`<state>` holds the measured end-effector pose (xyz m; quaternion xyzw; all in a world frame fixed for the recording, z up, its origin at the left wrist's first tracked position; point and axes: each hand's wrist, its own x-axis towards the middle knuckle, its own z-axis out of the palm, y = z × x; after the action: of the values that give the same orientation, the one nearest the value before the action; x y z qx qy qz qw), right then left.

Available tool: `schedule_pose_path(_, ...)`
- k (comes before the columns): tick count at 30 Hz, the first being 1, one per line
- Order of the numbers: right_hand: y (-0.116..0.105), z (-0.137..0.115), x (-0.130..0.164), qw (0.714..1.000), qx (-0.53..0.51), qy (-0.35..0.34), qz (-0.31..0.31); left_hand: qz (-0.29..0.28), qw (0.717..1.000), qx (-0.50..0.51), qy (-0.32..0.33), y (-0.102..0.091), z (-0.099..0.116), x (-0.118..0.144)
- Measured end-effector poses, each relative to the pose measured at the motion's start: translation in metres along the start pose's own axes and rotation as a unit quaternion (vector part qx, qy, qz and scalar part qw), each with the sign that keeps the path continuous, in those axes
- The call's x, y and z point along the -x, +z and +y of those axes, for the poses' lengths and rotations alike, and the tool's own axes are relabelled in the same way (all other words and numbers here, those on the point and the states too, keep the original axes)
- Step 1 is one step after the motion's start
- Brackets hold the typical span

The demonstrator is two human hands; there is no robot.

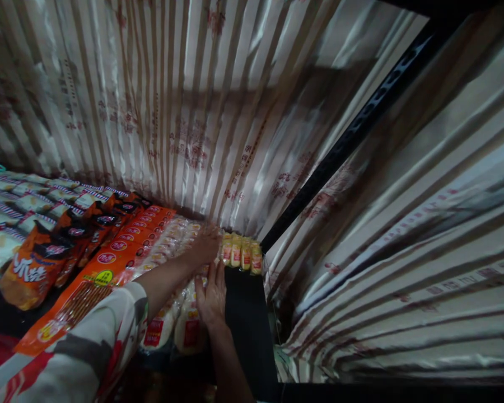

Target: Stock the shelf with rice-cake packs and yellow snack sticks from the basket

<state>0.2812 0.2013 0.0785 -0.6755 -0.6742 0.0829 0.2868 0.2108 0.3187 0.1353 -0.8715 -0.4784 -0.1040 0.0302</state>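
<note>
Pale snack packets (185, 324) lie in a row on the dark shelf (246, 319). The right hand (212, 296) rests flat and open on them. At its 12 o'clock, the left hand (204, 246) presses more packets; its grip cannot be told. Orange bags (37, 268) sit at 9 o'clock. Shiny striped wrappers (172, 106) hang behind.

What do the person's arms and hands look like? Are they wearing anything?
The left arm has a loose short sleeve in pale cream with grey and red patches; below it the forearm is bare. The right arm shows no sleeve in view. Both the left hand and the right hand are bare: no gloves. The picture is too dim and blurred to tell about rings or a watch.
</note>
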Motion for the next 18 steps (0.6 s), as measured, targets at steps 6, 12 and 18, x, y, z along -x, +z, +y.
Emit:
schedule_pose_path(6,0.008,0.004,0.000,1.000,-0.013,-0.002,0.015,0.028,0.999,-0.020,0.021,0.012,-0.008,-0.002)
schedule_pose_path(12,0.007,0.004,-0.002,1.000,-0.026,0.005,-0.009,0.036,0.998,-0.035,0.043,0.010,-0.010,-0.001)
schedule_pose_path(18,0.005,0.001,-0.002,1.000,-0.025,0.005,0.005,0.053,0.997,-0.040,0.043,0.011,-0.012,0.002)
